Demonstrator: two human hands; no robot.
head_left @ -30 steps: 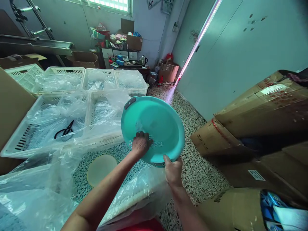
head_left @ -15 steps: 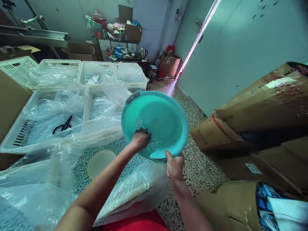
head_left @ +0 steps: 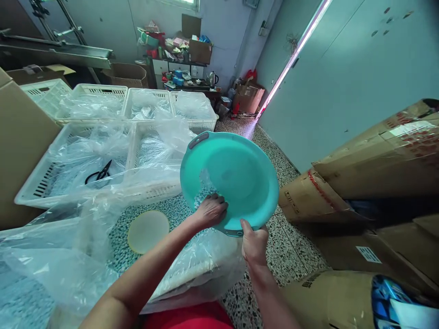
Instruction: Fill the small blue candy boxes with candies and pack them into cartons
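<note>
a wide, round, turquoise plastic basin (head_left: 240, 169) is held tilted above the terrazzo-like speckled floor (head_left: 286, 249) and the near right edge of a container lined with clear plastic sheeting (head_left: 80, 256). its near rim is clamped by the right hand (head_left: 255, 242), the thumb being laid over the edge and the fingers tucked beneath, partly hidden. the left hand (head_left: 212, 211) is set apart from the right and lowered inside the basin, at its near left part; its fingers are curled beside a small heap of pale blue pellets (head_left: 203, 194), and whether any are gripped cannot be told. in the lined container, under the left forearm, a bed of similar blue-grey pellets (head_left: 123, 221) is seen, with a round, translucent, yellow-edged disc (head_left: 149, 231) laid on it. farther left, black-handled scissors (head_left: 100, 173) are rested on the clear film in a white slotted plastic crate (head_left: 29, 196). more film-filled white crates (head_left: 98, 90) are lined up behind, and large brown cardboard cartons (head_left: 370, 160) are stacked at the right.
</note>
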